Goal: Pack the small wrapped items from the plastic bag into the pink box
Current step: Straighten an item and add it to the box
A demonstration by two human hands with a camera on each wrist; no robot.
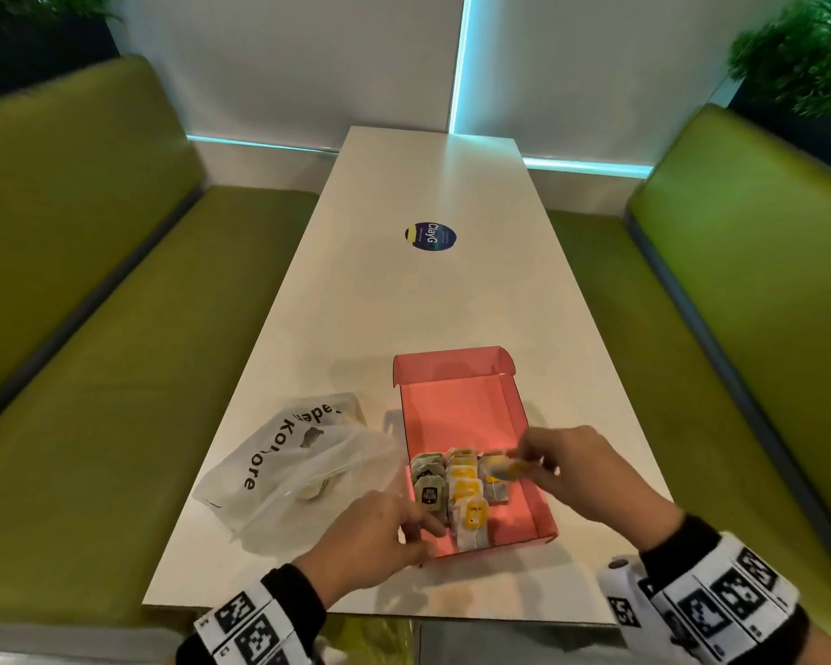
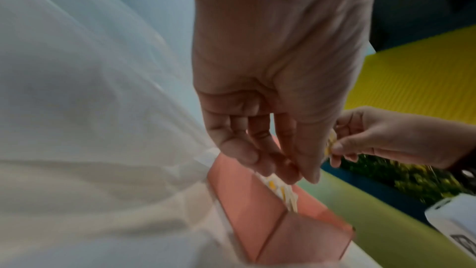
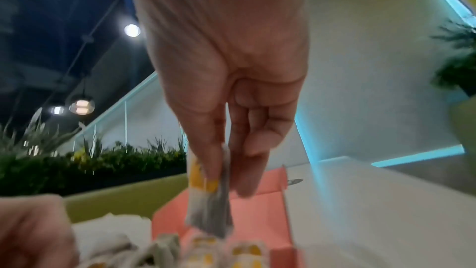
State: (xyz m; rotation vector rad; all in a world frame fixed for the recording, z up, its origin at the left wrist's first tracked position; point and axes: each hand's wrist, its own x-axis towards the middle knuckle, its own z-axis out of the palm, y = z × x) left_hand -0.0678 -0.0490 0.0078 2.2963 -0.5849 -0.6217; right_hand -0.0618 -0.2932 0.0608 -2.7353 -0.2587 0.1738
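Note:
The pink box (image 1: 456, 415) lies open on the white table, its lid folded back. Three rows of small wrapped packets (image 1: 466, 491) with dark, green and yellow labels stand in its near half. My right hand (image 1: 562, 463) pinches a yellow-labelled packet (image 1: 509, 470) above the box's right row; in the right wrist view this packet (image 3: 208, 207) hangs from thumb and fingers. My left hand (image 1: 385, 535) covers the box's near-left corner, its fingertips (image 2: 291, 170) drawn together, touching the packets. The translucent plastic bag (image 1: 284, 472) lies left of the box, a few packets dimly visible inside.
A round blue sticker (image 1: 433, 236) sits further up the table (image 1: 404, 304). Green bench seats (image 1: 92, 376) flank the table on both sides. The table's near edge runs just below my wrists.

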